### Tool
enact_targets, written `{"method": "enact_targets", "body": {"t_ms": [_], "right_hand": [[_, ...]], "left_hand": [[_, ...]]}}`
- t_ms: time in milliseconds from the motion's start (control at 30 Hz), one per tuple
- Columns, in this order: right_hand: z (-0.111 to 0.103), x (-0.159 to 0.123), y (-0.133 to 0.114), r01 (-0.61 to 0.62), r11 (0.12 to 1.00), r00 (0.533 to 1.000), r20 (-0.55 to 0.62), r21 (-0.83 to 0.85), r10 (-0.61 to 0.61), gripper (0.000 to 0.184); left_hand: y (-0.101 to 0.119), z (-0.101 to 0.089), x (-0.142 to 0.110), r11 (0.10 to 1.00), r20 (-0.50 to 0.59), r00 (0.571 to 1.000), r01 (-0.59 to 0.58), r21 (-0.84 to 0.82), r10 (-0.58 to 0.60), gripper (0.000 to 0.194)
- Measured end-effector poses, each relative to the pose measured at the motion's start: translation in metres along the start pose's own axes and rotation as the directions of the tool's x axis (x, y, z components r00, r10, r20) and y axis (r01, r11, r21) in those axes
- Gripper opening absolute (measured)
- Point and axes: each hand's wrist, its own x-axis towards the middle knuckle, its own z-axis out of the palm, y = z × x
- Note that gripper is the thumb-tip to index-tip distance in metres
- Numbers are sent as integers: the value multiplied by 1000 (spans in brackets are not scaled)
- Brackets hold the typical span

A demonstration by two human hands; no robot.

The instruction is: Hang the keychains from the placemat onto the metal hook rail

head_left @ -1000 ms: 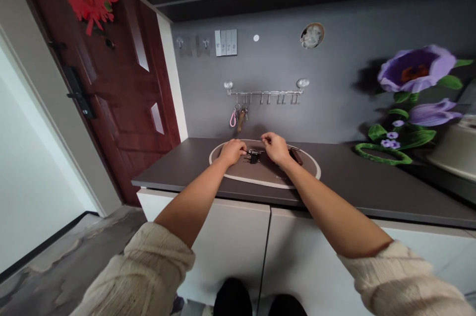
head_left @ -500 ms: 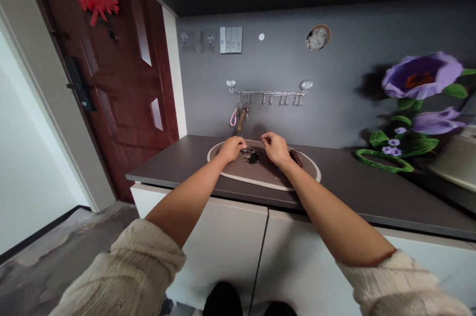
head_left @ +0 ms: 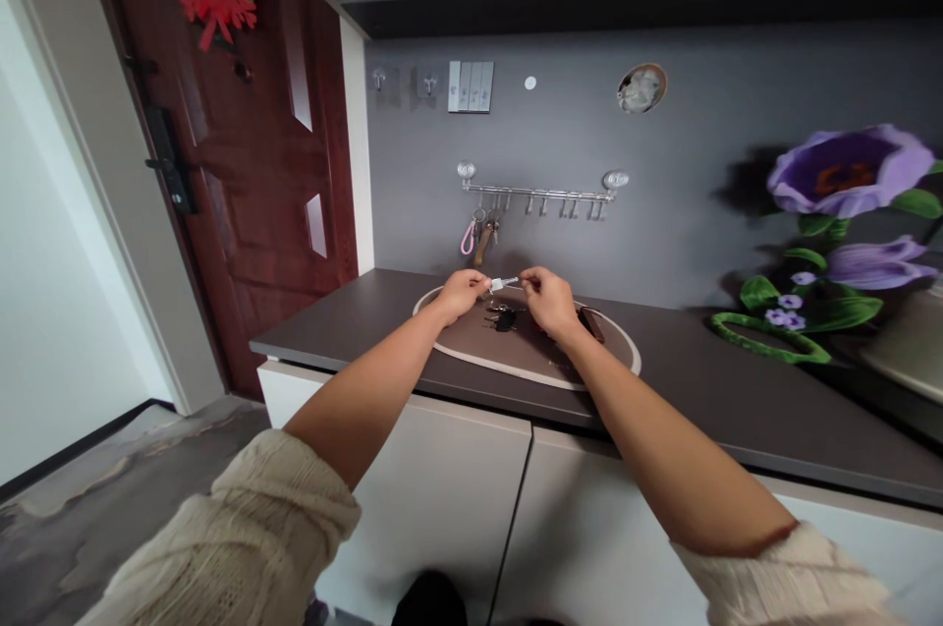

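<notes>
**A silver key (head_left: 504, 284) pinched in your left grip (head_left: 462, 295), held up over the mat**

Your left grip is clamped on the near end of the key, which points across to your right grip (head_left: 549, 300). The fingers of that grip are drawn together just beside the key's tip; whether they hold anything is too small to tell. Below your hands, a bunch of dark keys (head_left: 502, 318) lies on the brown oval mat (head_left: 471, 339), and a brown strap (head_left: 590, 323) lies near its right edge, just past your right grip. The mat sits on the dark surface (head_left: 331, 331). On the wall behind, a metal hook rail (head_left: 537, 194) carries a pink loop (head_left: 468, 239) and a tan fob (head_left: 480, 245).
</notes>
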Motion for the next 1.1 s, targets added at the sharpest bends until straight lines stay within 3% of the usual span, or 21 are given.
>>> {"method": "enact_targets", "body": {"t_ms": [200,467,767,967,1100], "right_hand": [[0,-1,-3,82,994,996,-39,66,-80,15],[4,-6,-7,219,973,972,65,73,-224,12],[5,-6,-7,247,966,964,85,76,-253,12],[12,-6,-5,206,968,975,56,140,-216,34],[13,-6,-8,208,968,973,73,140,-220,29]], "left_hand": [[-2,-2,6,981,-12,995,100,-164,-103,14],[9,-2,0,899,45,978,207,-386,-206,12],[15,-3,-4,881,106,981,191,-434,-161,10],[14,-1,-5,862,159,981,176,-476,-112,17],[14,1,-5,862,163,982,165,-479,-97,19]]}}
